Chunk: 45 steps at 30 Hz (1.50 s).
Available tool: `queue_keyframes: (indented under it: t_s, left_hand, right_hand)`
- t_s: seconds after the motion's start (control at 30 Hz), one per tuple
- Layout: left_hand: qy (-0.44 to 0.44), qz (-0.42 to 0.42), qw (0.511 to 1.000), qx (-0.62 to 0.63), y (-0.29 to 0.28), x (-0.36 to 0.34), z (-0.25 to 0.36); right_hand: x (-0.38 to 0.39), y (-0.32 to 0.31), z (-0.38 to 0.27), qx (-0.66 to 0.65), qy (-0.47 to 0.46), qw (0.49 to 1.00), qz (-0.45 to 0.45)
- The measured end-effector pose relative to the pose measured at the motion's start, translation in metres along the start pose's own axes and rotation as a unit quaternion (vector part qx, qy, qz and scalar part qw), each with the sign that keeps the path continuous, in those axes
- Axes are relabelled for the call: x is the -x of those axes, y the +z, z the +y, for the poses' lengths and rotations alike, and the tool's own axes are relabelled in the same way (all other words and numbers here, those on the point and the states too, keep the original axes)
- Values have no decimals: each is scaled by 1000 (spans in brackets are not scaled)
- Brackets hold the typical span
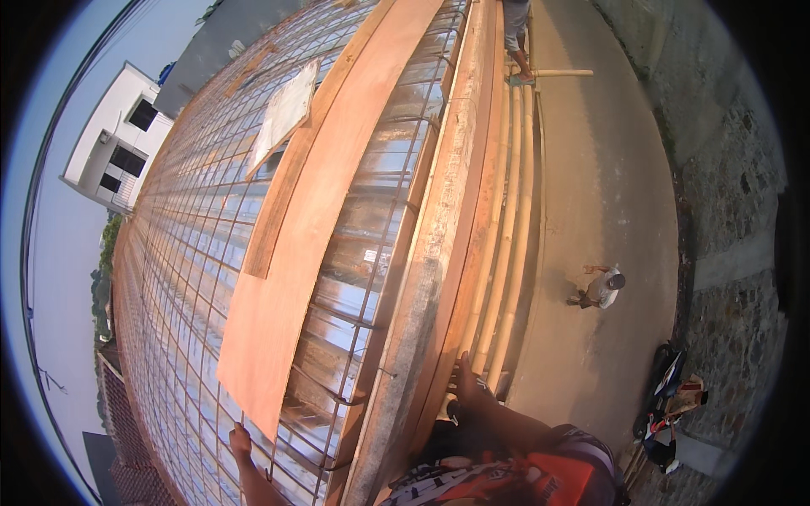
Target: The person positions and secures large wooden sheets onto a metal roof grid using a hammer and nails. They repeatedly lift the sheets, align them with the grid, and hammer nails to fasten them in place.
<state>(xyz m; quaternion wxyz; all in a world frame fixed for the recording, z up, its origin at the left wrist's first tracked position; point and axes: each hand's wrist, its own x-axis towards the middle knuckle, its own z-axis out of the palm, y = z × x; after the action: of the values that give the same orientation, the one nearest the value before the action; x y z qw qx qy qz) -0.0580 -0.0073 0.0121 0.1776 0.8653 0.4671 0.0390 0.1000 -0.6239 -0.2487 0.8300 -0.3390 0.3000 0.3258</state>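
My left hand (pixel 240 440) is closed round a thin steel bar of the reinforcing mesh (pixel 181 337), just below the near end of a long plywood strip (pixel 291 291). The strip lies on the mesh, and a narrower wooden board (pixel 283 215) rests along its left side. To the right, my right hand (pixel 467 384) lies against the side of the wooden edge formwork, beside the bamboo poles (pixel 506 278). Its fingers look stretched out, partly blurred, with nothing seen in them.
A pale, worn panel (pixel 284 110) lies farther off on the mesh. A thick timber beam (pixel 430 253) runs along the slab edge. Another person's legs (pixel 517 42) stand on the bamboo ahead. Far below, a person (pixel 603 288) is on the road (pixel 603 169), with a motorbike (pixel 662 388) by the wall.
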Motion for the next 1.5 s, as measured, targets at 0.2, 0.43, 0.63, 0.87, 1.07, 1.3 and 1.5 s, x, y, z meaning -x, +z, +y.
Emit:
queue_keyframes:
  t_s: [0.2, 0.43, 0.63, 0.87, 1.07, 1.3, 1.5]
  left_hand:
    - [9, 24, 994, -110, 5, -3, 18]
    - [-41, 12, 995, -91, 17, -10, 18]
    - [-32, 50, 992, -111, 6, 3, 25]
    - [-33, 37, 992, -114, 13, 12, 59]
    - [-48, 35, 990, -127, 11, 17, 42]
    - [-46, 41, 992, -114, 7, 23, 48]
    - [-31, 41, 992, -117, 10, 20, 52]
  right_hand:
    - [32, 36, -5, 29, 6, 999, 25]
    - [24, 52, -6, 31, -51, 998, 7]
    - [-5, 43, 14, 71, -27, 997, -35]
    - [-43, -1, 41, -100, -20, 983, -154]
    - [-9, 3, 7, 99, -87, 973, -188]
    - [2, 1, -30, 425, -325, 796, -282]
    - [-13, -5, -61, 199, -246, 940, -126]
